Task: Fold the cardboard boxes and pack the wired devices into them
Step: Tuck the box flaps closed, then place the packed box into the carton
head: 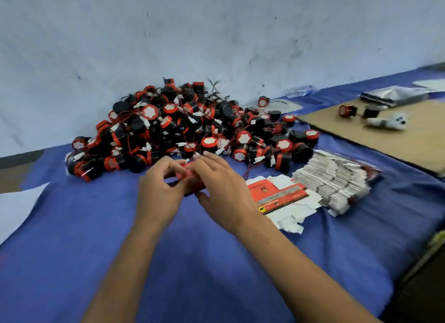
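Fingers of both our hands close round a small red box (190, 175), held just above the blue cloth (96, 226) in the middle of the bench. Our left hand (161, 185) curls its fingers against the box's near-left side, and our right hand (221, 183) lies over the top and right end with the thumb tucked beneath, so the carton is pinched from two sides; we judge this two-sided hold is meant to keep the walls square while a flap is pressed in, though motion blur hides the flap itself and we cannot tell whether a device is already inside. Just beyond our fingertips rises the heap of wired devices (192, 127), black and red cylinders with thin red leads and white plugs, piled against the pale wall (216, 33), near enough to draw from without shifting. Just right of our right hand lies a flat unfolded carton (277, 195), printed red and white, and beside it a stack of flat cartons (334, 178) fanned out, presumably kept there for easy reach. Farther right a brown cardboard sheet (385, 134) carries a stray device or two, well apart from our work.
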A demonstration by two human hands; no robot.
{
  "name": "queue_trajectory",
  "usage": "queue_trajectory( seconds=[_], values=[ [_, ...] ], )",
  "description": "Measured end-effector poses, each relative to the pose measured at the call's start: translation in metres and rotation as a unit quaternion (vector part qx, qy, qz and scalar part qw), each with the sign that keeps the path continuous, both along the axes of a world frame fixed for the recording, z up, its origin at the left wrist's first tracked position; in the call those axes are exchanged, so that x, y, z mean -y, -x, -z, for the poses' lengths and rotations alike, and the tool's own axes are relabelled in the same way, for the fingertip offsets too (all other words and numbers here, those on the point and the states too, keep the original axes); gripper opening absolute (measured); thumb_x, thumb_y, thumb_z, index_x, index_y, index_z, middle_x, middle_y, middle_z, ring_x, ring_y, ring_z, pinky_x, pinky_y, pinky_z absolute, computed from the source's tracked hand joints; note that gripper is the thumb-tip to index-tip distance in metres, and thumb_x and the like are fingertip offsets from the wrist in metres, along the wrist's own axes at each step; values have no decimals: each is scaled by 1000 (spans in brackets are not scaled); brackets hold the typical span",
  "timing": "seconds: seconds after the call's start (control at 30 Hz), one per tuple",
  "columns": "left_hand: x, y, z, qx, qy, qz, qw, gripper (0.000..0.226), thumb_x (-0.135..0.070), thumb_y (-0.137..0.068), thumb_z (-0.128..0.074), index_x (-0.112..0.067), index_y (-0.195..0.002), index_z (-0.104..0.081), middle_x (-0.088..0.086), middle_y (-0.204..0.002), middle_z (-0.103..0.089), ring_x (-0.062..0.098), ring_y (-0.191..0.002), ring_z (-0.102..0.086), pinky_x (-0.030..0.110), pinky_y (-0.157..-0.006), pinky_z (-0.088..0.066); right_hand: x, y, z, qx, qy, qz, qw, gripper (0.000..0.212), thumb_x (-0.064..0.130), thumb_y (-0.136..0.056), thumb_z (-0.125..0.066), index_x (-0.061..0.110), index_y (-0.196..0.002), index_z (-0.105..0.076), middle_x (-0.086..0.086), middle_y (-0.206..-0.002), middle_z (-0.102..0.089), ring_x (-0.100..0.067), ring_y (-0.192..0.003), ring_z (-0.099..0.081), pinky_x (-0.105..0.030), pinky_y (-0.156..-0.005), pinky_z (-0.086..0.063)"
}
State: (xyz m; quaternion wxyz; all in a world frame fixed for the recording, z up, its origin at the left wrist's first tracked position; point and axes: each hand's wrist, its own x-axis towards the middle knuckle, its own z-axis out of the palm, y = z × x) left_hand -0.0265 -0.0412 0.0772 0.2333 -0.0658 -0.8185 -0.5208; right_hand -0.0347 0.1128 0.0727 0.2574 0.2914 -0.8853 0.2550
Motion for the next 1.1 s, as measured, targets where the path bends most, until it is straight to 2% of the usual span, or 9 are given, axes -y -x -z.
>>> queue_trajectory(
  seconds=[0.07, 0.17, 0.3, 0.43, 0.57, 0.73, 0.9, 1.0, 1.1],
  values=[
    [-77, 4, -38, -58, -30, 106, 992, 23, -17, -83, -85, -20, -84, -63, -10, -104, -76, 7, -102, -72, 37, -83, -61, -75, -21, -38, -65, 55, 88, 992, 51, 12, -76, -81, 12, -123, -63, -4, -142, -58, -28, -141, -40, -35, -120, -34],
    [-208, -3, -81, -95, -49, 250, 962, 16, -20, -84, -81, -21, -89, -66, -7, -103, -76, 12, -98, -73, 40, -85, -60, -196, -74, -88, -76, 66, 287, 953, 52, 21, -68, -87, 21, -115, -65, 0, -125, -62, -26, -122, -54, -37, -102, -45],
    [-354, -39, -98, -28, 29, 458, 888, 9, -17, -93, -76, -14, -100, -70, 1, -102, -75, 14, -100, -72, 42, -94, -58, -327, -162, -121, 122, 57, 499, 856, 45, 26, -66, -93, 27, -102, -67, 0, -98, -72, -22, -90, -67, -40, -82, -56],
    [-419, -70, -76, 30, 209, 559, 802, 25, -30, -98, -71, -17, -119, -69, 0, -116, -71, 16, -111, -66, 42, -102, -54, -382, -201, -111, 316, -17, 576, 754, 46, 29, -69, -93, 28, -108, -69, 1, -102, -71, -22, -94, -66, -38, -85, -57],
    [-418, -68, -61, -24, 303, 519, 799, 25, -23, -97, -71, -20, -122, -74, -4, -115, -70, 13, -109, -62, 31, -95, -51, -386, -196, -86, 381, -5, 547, 745, 55, 44, -80, -84, 24, -128, -64, 1, -111, -69, -20, -99, -66, -36, -90, -56],
    [-346, -40, -53, -85, 124, 409, 900, 15, -23, -88, -68, -25, -99, -77, -9, -101, -74, 7, -94, -67, 30, -82, -53, -338, -143, -87, 218, 15, 523, 824, 50, 48, -83, -79, 24, -125, -66, -1, -110, -69, -22, -98, -65, -39, -85, -57],
    [-228, 15, -11, 34, 94, 95, 991, 27, 1, -83, -60, -22, -86, -74, -6, -84, -72, 21, -88, -67, 33, -66, -47, -214, -43, -65, 195, 77, 263, 942, 26, 44, -85, -77, 21, -95, -74, 2, -88, -73, -17, -83, -67, -32, -74, -53],
    [-161, 38, 17, 124, 149, -66, 979, 25, 0, -78, -59, -18, -92, -70, 4, -94, -69, 33, -94, -64, 35, -68, -43, -155, 6, -28, 300, -89, 156, 937, 54, 55, -83, -77, 12, -115, -70, -9, -111, -72, -27, -104, -63, -38, -88, -51],
    [-125, 55, 35, 278, 88, -88, 952, 22, -16, -79, -56, 1, -90, -65, 16, -86, -68, 41, -88, -66, 40, -68, -52, -131, 33, 2, 353, -221, 157, 896, 92, 71, -69, -80, 23, -140, -47, -8, -138, -54, -35, -131, -44, -53, -110, -41]
  ],
)
